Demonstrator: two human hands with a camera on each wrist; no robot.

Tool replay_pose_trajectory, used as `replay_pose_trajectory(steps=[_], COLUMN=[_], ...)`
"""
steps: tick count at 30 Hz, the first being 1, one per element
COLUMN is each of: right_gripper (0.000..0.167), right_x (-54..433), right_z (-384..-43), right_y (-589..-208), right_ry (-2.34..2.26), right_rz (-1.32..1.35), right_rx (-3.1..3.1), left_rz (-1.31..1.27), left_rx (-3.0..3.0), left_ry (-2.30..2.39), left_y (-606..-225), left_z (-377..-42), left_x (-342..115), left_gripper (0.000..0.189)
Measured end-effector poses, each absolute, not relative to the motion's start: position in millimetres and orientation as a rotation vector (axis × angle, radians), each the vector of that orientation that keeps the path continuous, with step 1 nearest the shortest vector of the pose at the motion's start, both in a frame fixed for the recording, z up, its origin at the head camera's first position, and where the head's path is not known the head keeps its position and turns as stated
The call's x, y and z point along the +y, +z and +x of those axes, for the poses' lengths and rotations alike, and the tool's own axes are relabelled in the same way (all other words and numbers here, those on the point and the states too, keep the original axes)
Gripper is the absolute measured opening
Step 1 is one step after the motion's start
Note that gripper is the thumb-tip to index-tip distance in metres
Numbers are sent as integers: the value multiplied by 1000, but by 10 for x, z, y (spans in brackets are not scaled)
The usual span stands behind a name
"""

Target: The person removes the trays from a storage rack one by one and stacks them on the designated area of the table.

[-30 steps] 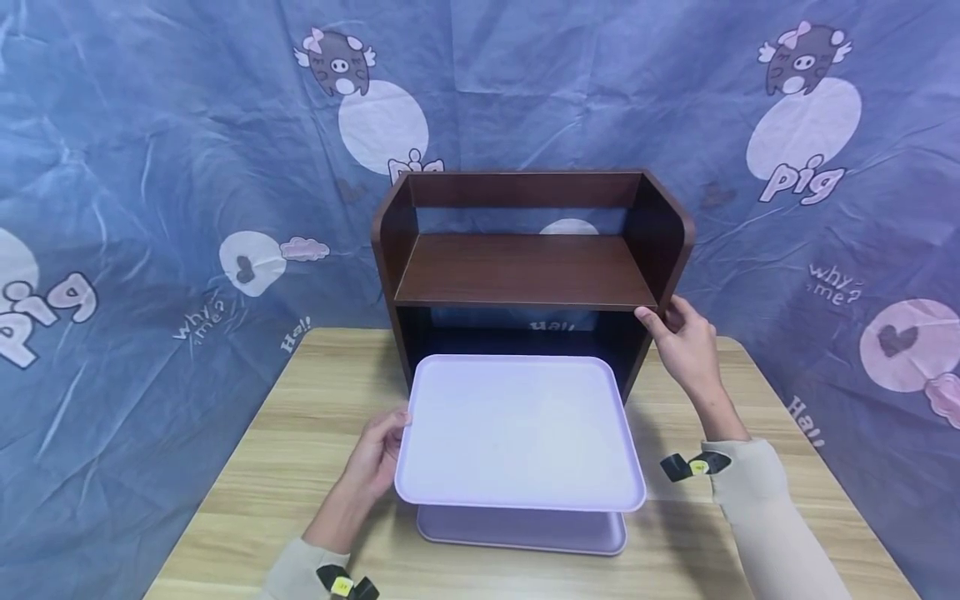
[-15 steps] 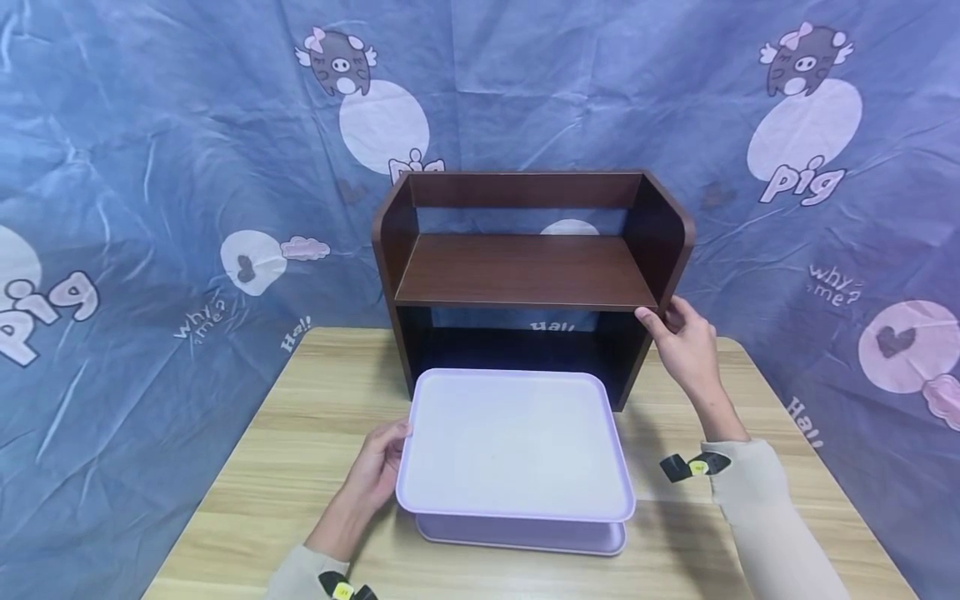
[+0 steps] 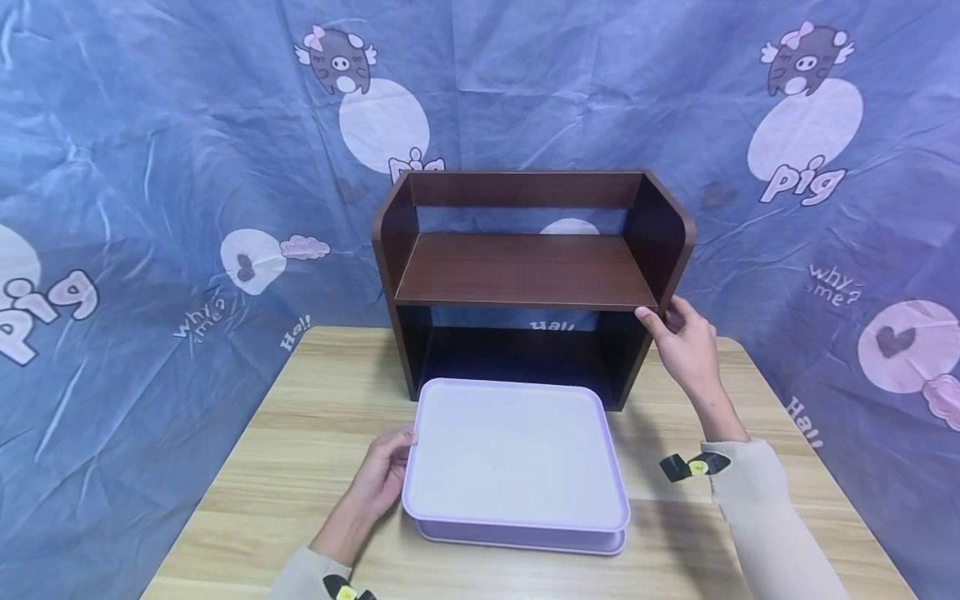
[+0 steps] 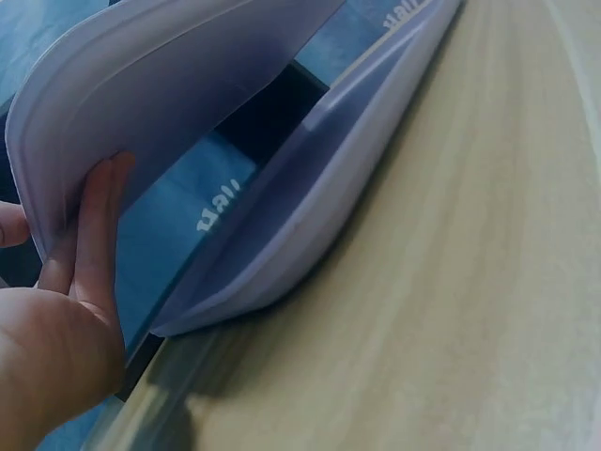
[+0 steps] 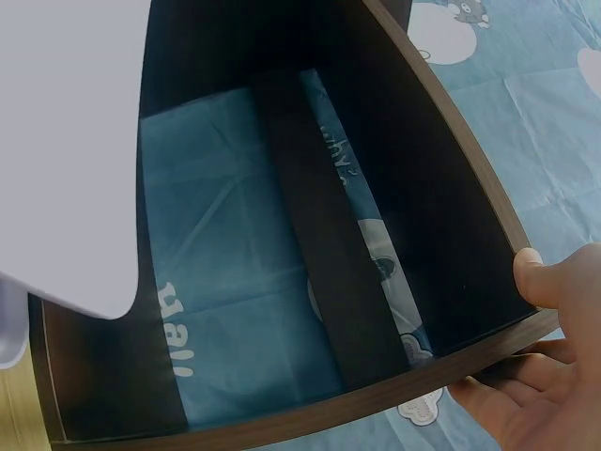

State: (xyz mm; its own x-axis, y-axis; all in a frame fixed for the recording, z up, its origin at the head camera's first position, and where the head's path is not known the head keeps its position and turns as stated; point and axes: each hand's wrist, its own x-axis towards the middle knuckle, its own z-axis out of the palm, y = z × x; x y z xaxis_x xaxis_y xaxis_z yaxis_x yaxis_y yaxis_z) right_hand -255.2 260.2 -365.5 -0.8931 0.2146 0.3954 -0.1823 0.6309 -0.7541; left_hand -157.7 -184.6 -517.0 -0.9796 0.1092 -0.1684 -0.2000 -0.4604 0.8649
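Note:
My left hand [image 3: 381, 473] pinches the left edge of a pale lilac tray [image 3: 513, 454], thumb on top and fingers underneath, as the left wrist view shows. This tray is held tilted over a second lilac tray [image 4: 300, 207] that lies on the table, with a gap between the two. Most of the lower tray is covered in the head view; its front rim shows. A dark brown two-tier shelf [image 3: 525, 271] stands behind the trays. With thumb on the front edge and fingers around the outside, my right hand [image 5: 554, 348] grips the shelf's right side panel.
The light wood-grain table [image 3: 300, 417] extends to both sides of the trays. A blue cloth [image 3: 225, 150] with pig prints hangs behind and beside it. The shelf's lower opening [image 3: 517, 350] faces the trays' far edge.
The upper tray has come down and slightly toward me, closer to the lower tray, with my left hand still on its edge. My right hand and the shelf have stayed put.

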Motion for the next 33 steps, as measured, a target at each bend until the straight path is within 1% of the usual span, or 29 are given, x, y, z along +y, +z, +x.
replay_pose_trajectory(steps=[12,27,33], right_gripper=[57,56,54], right_x=[2605,2603,2600], right_z=[-2545,-2542,-2541], right_y=[-3643,-3644,-3649], right_ry=[1185,1174,1179], right_rz=[-18,-16,-14], right_rx=[-2401,-2409,-2400], left_rz=[-199,-222,-185], left_rx=[1564,1581,1610], left_ry=[2466,2384,2343], left_y=[-5232,-5283,-5298], left_z=[-1544,-1520,-1505], left_x=[-1823,-1799,-1807], left_gripper=[30,23,22])
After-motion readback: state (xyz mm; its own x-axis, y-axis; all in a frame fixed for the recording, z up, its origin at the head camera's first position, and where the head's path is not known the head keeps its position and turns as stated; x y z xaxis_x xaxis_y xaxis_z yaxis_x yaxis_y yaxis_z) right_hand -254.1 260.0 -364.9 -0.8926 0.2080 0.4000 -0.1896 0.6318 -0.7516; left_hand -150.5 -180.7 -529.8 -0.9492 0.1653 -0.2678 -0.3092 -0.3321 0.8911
